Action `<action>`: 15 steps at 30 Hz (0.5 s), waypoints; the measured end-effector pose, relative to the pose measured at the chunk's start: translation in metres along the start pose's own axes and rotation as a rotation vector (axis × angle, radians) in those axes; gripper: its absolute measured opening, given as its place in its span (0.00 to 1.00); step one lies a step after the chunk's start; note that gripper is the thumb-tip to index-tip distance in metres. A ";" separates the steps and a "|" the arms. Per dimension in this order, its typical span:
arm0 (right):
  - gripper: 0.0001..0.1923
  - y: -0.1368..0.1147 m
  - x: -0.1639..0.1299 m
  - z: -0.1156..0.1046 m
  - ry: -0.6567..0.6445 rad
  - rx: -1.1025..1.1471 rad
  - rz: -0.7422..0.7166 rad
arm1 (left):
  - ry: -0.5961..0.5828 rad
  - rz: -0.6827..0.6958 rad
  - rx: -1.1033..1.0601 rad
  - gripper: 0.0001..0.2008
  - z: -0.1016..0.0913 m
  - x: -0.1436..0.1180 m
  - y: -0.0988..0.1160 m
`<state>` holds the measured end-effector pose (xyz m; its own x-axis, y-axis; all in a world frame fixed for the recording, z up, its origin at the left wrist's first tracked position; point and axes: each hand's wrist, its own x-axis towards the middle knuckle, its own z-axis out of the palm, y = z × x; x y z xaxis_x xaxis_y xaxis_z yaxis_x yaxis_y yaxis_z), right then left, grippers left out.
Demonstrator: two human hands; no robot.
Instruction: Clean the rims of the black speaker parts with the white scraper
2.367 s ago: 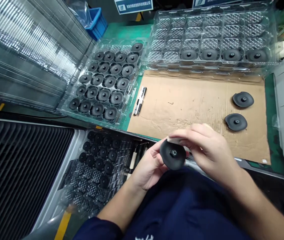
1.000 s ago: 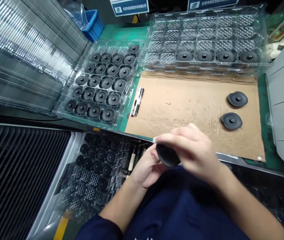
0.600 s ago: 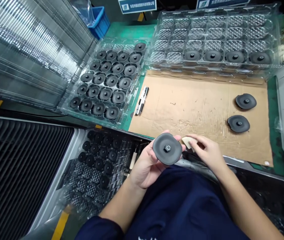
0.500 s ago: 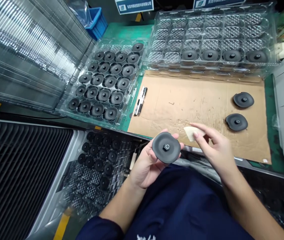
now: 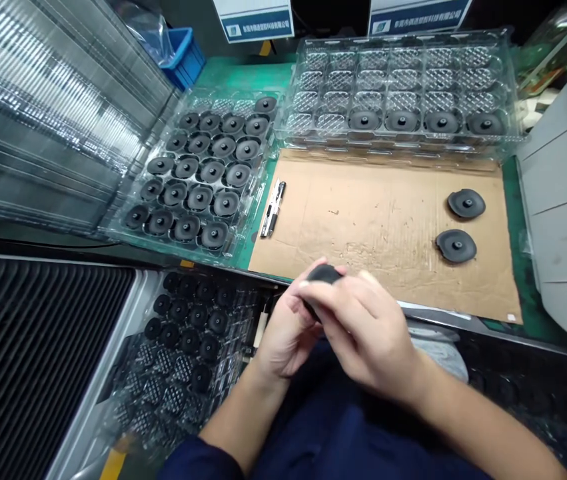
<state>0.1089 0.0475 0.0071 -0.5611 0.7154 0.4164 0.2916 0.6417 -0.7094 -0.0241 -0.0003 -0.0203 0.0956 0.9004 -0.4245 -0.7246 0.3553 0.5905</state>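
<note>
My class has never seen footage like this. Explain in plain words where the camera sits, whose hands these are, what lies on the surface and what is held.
There is no machine arm here: a person works bare-handed. Every picture comes from one camera worn on that person's head, looking forward and down.

The left hand holds a dark grey, rounded disc. The right hand curls over it, hiding much of it; what else those fingers may hold is unclear.

Beyond the hands, a flat brown cardboard sheet lies on a green tabletop. On its right side sit two dark grey, dished discs; near its left edge lie slim black-and-silver pen-like tools. Clear plastic pocketed trays hold more discs.
</note>
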 end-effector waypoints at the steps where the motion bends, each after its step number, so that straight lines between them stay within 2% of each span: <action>1: 0.14 0.001 -0.005 -0.003 -0.039 0.037 -0.016 | -0.016 -0.002 -0.001 0.30 -0.001 0.000 0.002; 3: 0.14 0.006 -0.017 -0.013 -0.121 0.100 0.027 | -0.039 -0.007 -0.011 0.32 -0.004 -0.001 0.004; 5: 0.12 0.016 -0.030 -0.023 -0.126 0.159 0.175 | -0.057 -0.029 -0.044 0.29 -0.005 -0.002 0.003; 8: 0.12 0.042 -0.043 -0.027 0.057 0.268 0.425 | -0.132 -0.050 -0.139 0.23 0.000 -0.004 0.000; 10: 0.13 0.066 -0.048 -0.019 0.118 0.191 0.485 | -0.191 -0.074 -0.200 0.23 0.005 -0.006 -0.001; 13: 0.14 0.099 -0.053 0.001 0.040 -0.086 0.479 | -0.233 -0.114 -0.249 0.24 0.008 -0.007 -0.002; 15: 0.14 0.111 -0.058 0.013 0.056 -0.190 0.481 | -0.237 -0.125 -0.264 0.24 0.006 -0.008 -0.002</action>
<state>0.1635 0.0735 -0.1033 -0.2886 0.9520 0.1023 0.6448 0.2722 -0.7142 -0.0190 -0.0062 -0.0138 0.3275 0.8981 -0.2935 -0.8453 0.4172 0.3337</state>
